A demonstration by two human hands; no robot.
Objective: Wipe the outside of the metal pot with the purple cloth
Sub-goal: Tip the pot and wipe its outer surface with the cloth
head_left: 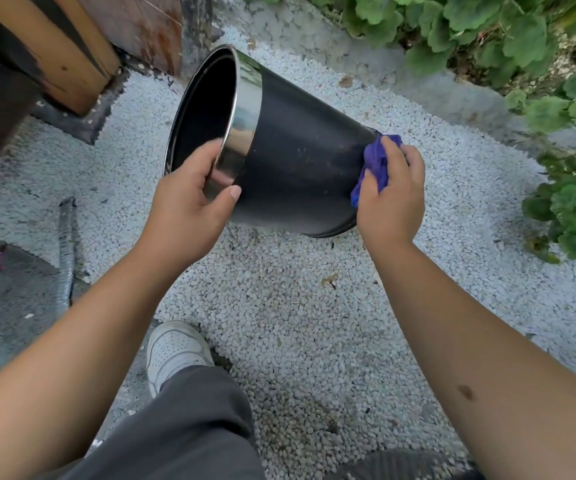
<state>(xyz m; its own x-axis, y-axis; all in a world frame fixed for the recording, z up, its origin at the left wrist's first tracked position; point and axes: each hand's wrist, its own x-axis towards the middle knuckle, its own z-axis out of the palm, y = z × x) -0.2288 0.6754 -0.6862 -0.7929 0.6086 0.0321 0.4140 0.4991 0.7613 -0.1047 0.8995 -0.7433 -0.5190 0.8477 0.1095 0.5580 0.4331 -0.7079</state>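
Note:
The metal pot [300,147] is tipped on its side above the white gravel, its open mouth facing left and its base to the right. It has a dark body and a shiny chrome band at the rim. My left hand [189,199] grips the rim, fingers inside the mouth and thumb on the outer wall. My right hand [392,192] holds the bunched purple cloth [376,164] and presses it against the pot's outer wall near the base. Most of the cloth is hidden under my fingers.
White gravel [314,323] covers the ground. A wooden post [68,60] stands at the upper left, green leafy plants [487,32] line the top and right. A metal rod [66,251] lies at the left. My white shoe [172,351] and grey trouser leg are below the pot.

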